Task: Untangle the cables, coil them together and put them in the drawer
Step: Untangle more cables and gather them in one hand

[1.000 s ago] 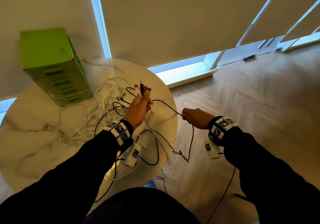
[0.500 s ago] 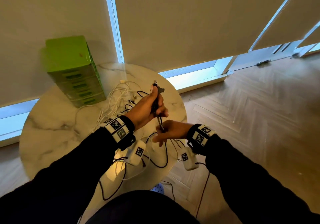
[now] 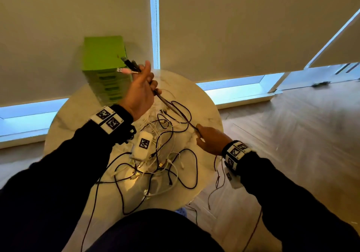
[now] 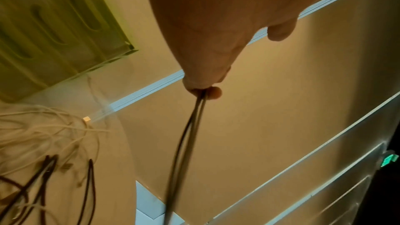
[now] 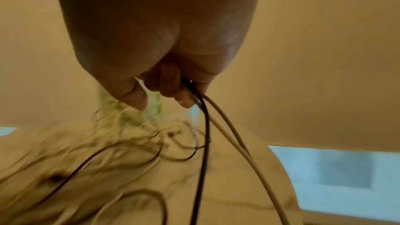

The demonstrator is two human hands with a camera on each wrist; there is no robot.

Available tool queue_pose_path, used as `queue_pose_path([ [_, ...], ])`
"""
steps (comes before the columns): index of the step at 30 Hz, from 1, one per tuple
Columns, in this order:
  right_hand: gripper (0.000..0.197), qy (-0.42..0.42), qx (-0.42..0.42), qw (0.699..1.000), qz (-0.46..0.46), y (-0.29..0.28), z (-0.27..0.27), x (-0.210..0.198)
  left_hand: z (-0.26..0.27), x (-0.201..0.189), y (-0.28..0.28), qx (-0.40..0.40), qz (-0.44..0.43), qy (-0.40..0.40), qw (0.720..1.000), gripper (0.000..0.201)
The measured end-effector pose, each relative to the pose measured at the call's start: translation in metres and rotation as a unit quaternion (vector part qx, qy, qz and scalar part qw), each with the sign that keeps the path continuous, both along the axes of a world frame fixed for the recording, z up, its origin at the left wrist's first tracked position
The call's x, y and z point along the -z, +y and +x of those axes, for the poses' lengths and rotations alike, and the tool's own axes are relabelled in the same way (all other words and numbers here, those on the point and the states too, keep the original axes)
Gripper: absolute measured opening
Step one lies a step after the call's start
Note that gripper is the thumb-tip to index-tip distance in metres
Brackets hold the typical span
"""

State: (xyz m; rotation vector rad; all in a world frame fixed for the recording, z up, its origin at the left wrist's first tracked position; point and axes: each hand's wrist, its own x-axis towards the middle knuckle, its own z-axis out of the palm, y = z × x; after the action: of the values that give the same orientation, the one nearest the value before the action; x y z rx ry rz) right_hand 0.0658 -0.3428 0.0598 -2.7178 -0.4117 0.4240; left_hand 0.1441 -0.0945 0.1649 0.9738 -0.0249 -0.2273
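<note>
Now the left hand (image 3: 140,94) grips the plug ends of the dark cables (image 3: 176,108), the right hand (image 3: 209,139) pinches them lower; untangling continues, next pull them free of the white cables (image 3: 165,162)

Black long sleeves (image 3: 58,174), white wristbands (image 3: 109,118) with black square markers, white wrist-mounted cameras (image 3: 142,146)
</note>
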Motion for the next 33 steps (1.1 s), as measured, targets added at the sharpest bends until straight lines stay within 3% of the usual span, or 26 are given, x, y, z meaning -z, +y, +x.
queue_pose_path([
  [2,0.031,0.053,-0.068,0.994,-0.067,0.033,-0.008,0.012,0.002,-0.007,-0.009,-0.006,0.021,-0.002,1.0,0.025],
  [5,0.045,0.096,-0.14,0.981,-0.089,0.076,-0.015,0.029,0.0,-0.002,-0.026,0.006,0.081,-0.006,0.997,0.019],
  [9,0.059,0.168,-0.19,0.959,-0.13,0.084,-0.011,0.044,-0.002,0.025,-0.022,0.017,0.187,0.004,0.982,0.019],
  [11,0.056,0.234,-0.187,0.95,-0.091,0.073,-0.005,0.049,0.001,0.043,-0.013,0.008,0.2,0.025,0.979,0.024],
  [13,0.066,0.275,-0.154,0.949,0.005,0.057,0.008,0.045,0.004,0.061,-0.006,0.001,0.204,0.037,0.978,0.028],
  [17,0.046,0.234,0.025,0.958,0.16,0.023,0.057,0.028,0.005,0.09,-0.005,-0.007,0.226,0.073,0.971,0.026],
  [20,0.034,0.132,0.068,0.982,0.12,0.008,0.103,0.05,0.005,0.106,-0.014,-0.012,0.255,0.096,0.962,0.031],
  [23,0.048,0.173,0.093,0.974,0.111,0.025,0.128,0.071,0.003,0.118,-0.02,-0.007,0.287,0.101,0.953,0.035],
  [25,0.053,0.176,0.061,0.976,0.118,0.047,0.135,0.08,0.003,0.126,-0.019,-0.016,0.274,0.114,0.955,0.034],
  [30,0.037,0.19,-0.184,0.962,0.063,0.088,0.127,0.096,0.005,0.135,-0.007,-0.065,0.304,0.139,0.94,0.033],
  [33,0.037,0.171,-0.16,0.97,0.068,0.079,0.152,0.094,0.009,0.141,0.003,-0.076,0.33,0.128,0.932,0.033],
])
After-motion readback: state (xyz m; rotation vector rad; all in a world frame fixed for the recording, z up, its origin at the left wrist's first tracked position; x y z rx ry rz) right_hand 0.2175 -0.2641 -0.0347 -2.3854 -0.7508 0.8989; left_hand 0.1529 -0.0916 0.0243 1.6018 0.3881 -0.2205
